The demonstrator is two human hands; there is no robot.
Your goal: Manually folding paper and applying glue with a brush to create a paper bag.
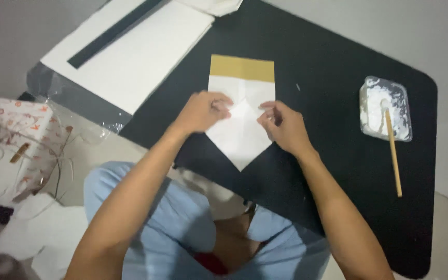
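A white paper sheet with a tan band along its far edge lies on the black mat. Its near corners are folded inward, giving it a point toward me. My left hand pinches the left fold near the paper's middle. My right hand presses and pinches the right fold with its fingertips. Both hands rest on the paper, a small gap between them.
A clear tray of white paste with a wooden stick sits at the right of the mat. Large white sheets with a dark strip lie at the far left. Patterned packaging sits on the floor at left. My knees are below.
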